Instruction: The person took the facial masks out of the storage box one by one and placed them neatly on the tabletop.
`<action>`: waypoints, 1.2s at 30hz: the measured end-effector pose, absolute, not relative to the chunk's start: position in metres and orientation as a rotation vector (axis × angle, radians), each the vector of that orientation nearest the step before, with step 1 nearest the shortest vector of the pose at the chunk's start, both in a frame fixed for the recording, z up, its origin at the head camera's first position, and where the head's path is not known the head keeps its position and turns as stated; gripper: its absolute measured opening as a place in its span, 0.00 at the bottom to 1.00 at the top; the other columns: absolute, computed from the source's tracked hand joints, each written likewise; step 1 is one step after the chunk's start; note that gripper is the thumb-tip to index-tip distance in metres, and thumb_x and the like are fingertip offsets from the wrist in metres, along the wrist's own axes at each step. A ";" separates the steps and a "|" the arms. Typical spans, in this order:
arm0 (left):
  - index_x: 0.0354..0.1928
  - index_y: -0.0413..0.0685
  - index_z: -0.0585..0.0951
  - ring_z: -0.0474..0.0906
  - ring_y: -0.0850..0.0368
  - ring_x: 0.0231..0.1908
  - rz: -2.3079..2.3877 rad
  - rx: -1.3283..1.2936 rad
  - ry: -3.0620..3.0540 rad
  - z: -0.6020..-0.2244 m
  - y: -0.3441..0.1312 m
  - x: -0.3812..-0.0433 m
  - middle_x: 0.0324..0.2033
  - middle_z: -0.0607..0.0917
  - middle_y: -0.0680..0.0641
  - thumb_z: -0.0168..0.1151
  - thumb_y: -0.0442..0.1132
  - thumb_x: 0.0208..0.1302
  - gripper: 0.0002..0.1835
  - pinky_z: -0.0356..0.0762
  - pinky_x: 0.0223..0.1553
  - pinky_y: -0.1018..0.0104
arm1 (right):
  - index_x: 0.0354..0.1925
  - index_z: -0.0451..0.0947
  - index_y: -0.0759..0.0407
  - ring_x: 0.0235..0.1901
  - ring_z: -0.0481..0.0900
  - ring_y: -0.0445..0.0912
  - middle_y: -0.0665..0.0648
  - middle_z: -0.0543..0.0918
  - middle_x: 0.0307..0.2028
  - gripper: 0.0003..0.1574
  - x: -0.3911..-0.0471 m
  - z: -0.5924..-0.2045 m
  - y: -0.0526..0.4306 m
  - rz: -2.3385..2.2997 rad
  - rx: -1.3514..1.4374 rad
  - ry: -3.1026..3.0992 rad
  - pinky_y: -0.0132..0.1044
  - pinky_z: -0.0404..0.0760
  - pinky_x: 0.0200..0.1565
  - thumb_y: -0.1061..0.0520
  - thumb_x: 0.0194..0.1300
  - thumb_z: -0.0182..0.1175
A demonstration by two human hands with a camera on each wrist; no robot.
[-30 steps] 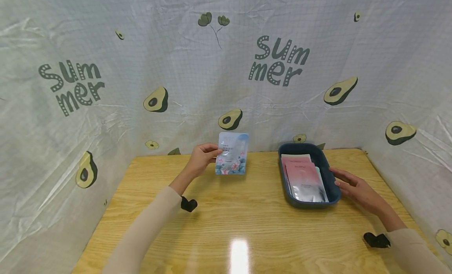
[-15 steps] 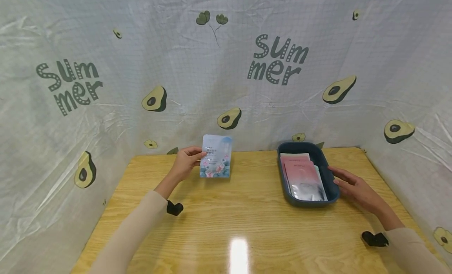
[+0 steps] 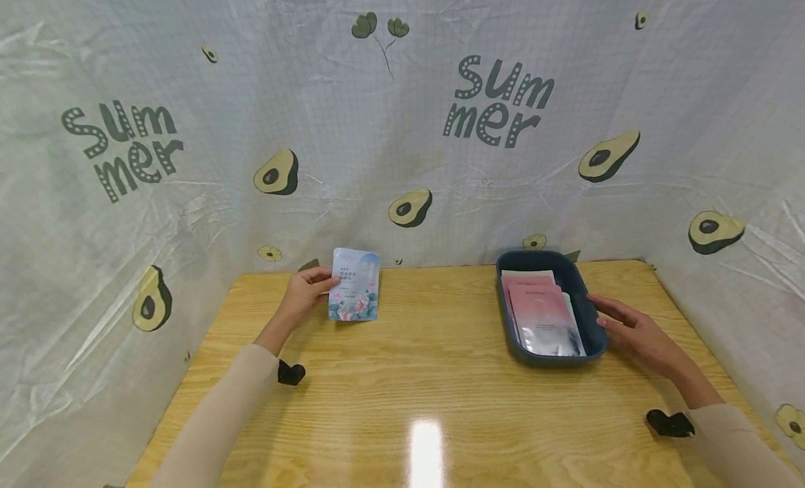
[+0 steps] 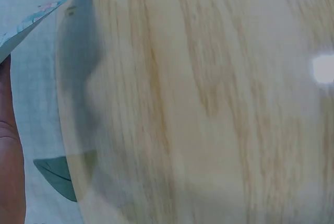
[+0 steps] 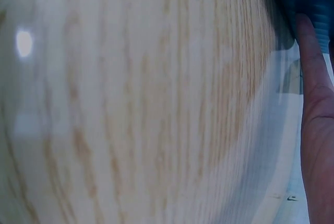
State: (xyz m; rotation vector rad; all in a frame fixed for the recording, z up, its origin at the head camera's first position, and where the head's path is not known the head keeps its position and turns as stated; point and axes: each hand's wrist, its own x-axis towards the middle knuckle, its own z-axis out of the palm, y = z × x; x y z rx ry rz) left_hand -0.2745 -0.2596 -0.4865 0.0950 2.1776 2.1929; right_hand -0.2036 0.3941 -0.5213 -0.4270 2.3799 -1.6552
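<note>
Head view: left hand (image 3: pixel 303 296) pinches blue packet (image 3: pixel 357 286) by its edge. Right hand (image 3: pixel 641 340), fingers extended, touches bin (image 3: pixel 553 361); pink packets (image 3: pixel 542 313) inside.

A pale, creased sheet (image 3: pixel 314 117) rises before me behind the far edge of the worktop (image 3: pixel 358 404), and it walls in the left and right edges too. Grey-green "summer" lettering (image 3: pixel 499 102) is printed above the far edge, and a second "summer" print (image 3: pixel 126 149) lies beyond the far left corner. Halved avocados (image 3: pixel 410 208) are scattered across the cloth (I count one just above the middle of the far edge), along with yellow flowers (image 3: pixel 270 253). The worktop is yellowish wood, its grain plain to me, and a bright white reflection (image 3: pixel 426 453) shines between its side edges.
</note>
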 end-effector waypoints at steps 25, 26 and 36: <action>0.50 0.35 0.86 0.84 0.60 0.43 1.568 -0.056 2.777 -0.508 -0.280 -0.278 0.48 0.87 0.37 0.73 0.39 0.64 0.17 0.82 0.40 0.76 | 0.79 0.54 0.57 0.59 0.68 0.20 0.49 0.62 0.74 0.35 -0.203 -0.519 0.394 -1.634 -0.414 2.399 0.23 0.78 0.52 0.54 0.82 0.49; 0.51 0.35 0.86 0.83 0.61 0.44 1.582 -0.042 2.752 -0.509 -0.283 -0.278 0.50 0.87 0.37 0.72 0.40 0.65 0.18 0.82 0.41 0.76 | 0.80 0.54 0.57 0.59 0.68 0.20 0.48 0.62 0.74 0.35 -0.203 -0.519 0.394 -1.637 -0.417 2.395 0.23 0.78 0.52 0.55 0.82 0.49; 0.61 0.25 0.77 0.85 0.64 0.41 1.838 -0.016 2.248 -0.515 -0.304 -0.286 0.45 0.88 0.50 0.62 0.33 0.72 0.21 0.86 0.45 0.67 | 0.80 0.52 0.59 0.60 0.69 0.22 0.35 0.63 0.69 0.34 -0.206 -0.520 0.397 -1.708 -0.443 2.311 0.23 0.78 0.53 0.58 0.82 0.48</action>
